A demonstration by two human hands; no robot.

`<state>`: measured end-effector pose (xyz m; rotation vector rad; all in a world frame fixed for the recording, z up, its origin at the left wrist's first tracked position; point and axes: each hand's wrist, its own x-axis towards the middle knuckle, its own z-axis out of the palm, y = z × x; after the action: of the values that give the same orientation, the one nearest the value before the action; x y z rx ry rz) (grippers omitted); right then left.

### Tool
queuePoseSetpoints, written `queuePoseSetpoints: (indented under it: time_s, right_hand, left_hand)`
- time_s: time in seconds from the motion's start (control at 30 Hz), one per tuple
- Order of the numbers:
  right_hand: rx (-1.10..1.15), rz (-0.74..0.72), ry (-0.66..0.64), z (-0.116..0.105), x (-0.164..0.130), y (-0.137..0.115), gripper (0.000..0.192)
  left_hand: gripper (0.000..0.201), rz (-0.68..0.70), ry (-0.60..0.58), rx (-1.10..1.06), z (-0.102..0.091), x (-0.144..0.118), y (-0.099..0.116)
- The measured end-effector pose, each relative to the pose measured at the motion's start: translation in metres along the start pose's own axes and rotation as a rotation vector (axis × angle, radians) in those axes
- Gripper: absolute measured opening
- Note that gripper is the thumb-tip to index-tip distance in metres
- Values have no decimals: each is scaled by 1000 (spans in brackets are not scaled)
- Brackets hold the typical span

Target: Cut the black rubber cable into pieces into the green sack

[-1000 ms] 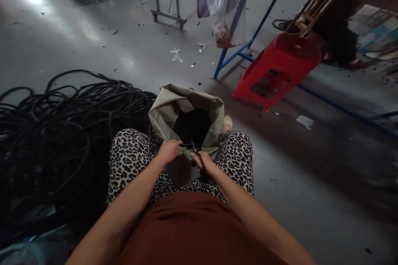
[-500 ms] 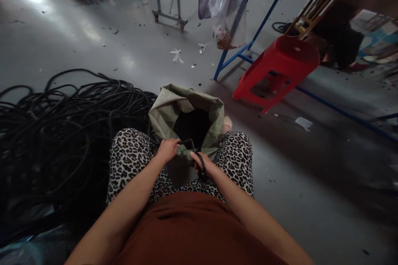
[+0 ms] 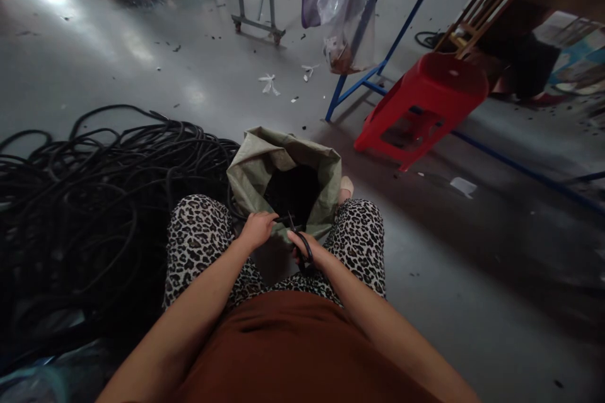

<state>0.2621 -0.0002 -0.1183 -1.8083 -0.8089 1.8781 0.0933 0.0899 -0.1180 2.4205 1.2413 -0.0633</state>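
Note:
Between my knees stands an open woven sack (image 3: 246, 177), its rim folded outward and its inside dark. Over the near rim, my right hand (image 3: 302, 247) is closed round the black handles of a pair of scissors (image 3: 308, 253), whose blades point up toward the sack's mouth. My left hand (image 3: 258, 228) is closed on a black rubber cord (image 3: 283, 219), its short end sticking out toward the blades. To my left lies a big tangled heap of the same black cord (image 3: 113, 182). What lies deep in the sack is too dark to make out.
A red plastic stool (image 3: 425, 107) stands at the right beside a blue-legged table (image 3: 362, 79). Clear plastic bags (image 3: 347, 19) hang from the table. A grey wheeled frame (image 3: 258, 25) is farther back. Another person's legs (image 3: 532, 63) show under the table. Scraps litter the floor.
My left hand has shifted slightly to the right with the cord. The scissor blades have swung a little to the left, and my right hand moved slightly with them.

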Motion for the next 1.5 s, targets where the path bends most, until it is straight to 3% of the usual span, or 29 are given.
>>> queuePoseSetpoints:
  time_s: [0.33,0.87,1.23,1.5]
  right_hand:
    - [85,21,-1,2,-5,-3,38]
    - [-72,-77,156,2,0,-3,26]
    - [-107,-46,199,1,1,-1,23]
    - [-18,-31,72,0,-4,-5,34]
  left_hand:
    - [32,22,-50,-47,-4,-2,5]
    - [30,-12,-24,-37,0,-1,5]
    - [28,-38,-25,17,2,1,1]
    - [30,-70,50,-8,1,3,-2]
